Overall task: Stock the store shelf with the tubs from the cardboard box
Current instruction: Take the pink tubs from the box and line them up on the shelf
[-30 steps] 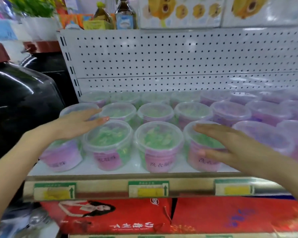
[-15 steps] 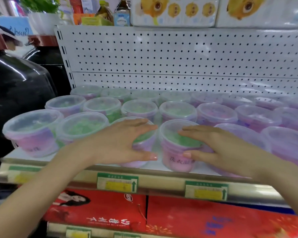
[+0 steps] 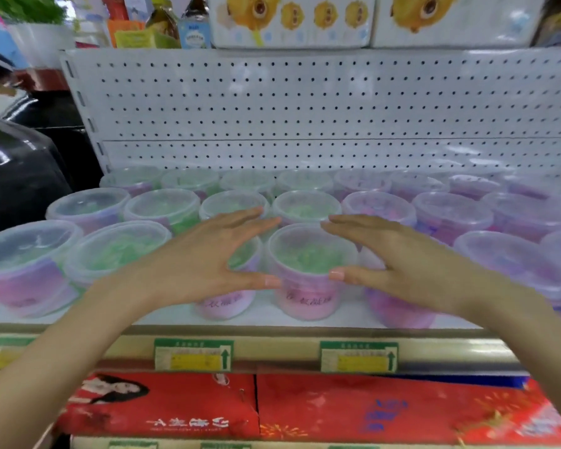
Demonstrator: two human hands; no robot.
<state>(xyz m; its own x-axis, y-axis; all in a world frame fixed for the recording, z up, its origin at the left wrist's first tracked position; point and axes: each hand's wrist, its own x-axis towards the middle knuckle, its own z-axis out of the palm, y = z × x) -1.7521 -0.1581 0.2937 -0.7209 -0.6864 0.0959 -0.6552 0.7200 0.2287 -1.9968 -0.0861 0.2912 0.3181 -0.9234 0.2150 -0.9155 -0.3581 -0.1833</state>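
Front-row green-filled tub (image 3: 310, 270) sits on the shelf (image 3: 266, 314) between the spread, empty left hand (image 3: 208, 264) and right hand (image 3: 399, 264); fingers (image 3: 353, 225) flank its lid.

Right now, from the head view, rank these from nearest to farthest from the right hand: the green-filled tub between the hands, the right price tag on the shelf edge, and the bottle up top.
1. Green tub, just left of the right hand, at its thumb.
2. Right price tag, below on the shelf edge.
3. Bottle, top shelf, far upper left.
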